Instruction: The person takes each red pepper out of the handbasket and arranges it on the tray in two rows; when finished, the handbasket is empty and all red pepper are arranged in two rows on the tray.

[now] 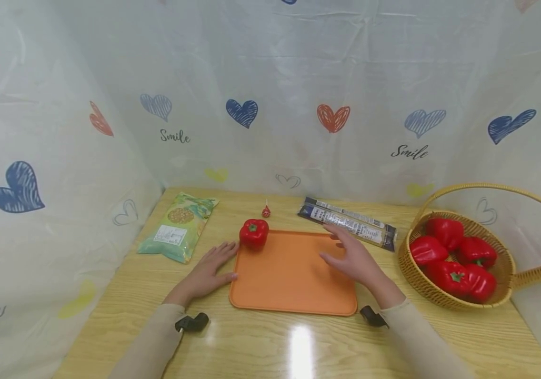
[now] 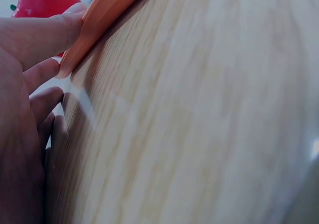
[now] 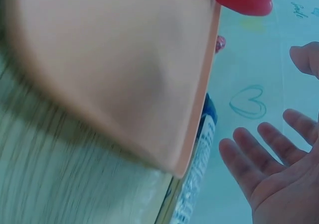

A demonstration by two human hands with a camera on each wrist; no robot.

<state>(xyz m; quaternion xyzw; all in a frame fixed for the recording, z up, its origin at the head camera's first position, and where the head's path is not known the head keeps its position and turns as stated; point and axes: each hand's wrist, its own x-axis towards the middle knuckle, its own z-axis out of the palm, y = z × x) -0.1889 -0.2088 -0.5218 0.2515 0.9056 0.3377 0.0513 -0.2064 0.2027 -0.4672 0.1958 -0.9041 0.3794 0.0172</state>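
Note:
An orange tray (image 1: 294, 273) lies on the wooden table, with a red bell pepper (image 1: 253, 234) on its far left corner. My left hand (image 1: 211, 273) rests at the tray's left edge, fingers extended and thumb against the rim, as the left wrist view also shows. Over the tray's right side hovers my right hand (image 1: 353, 258), its fingers spread and nothing in them. In the right wrist view the palm of that hand (image 3: 279, 169) faces the camera, apart from the tray (image 3: 114, 74).
At the right stands a wicker basket (image 1: 410, 273) with a tall handle, holding several red bell peppers (image 1: 446, 234). Behind the tray lie a lollipop (image 1: 266, 211) and long dark packets (image 1: 346, 221). A green bag (image 1: 178, 226) lies at the left. A curtain with hearts closes off the back.

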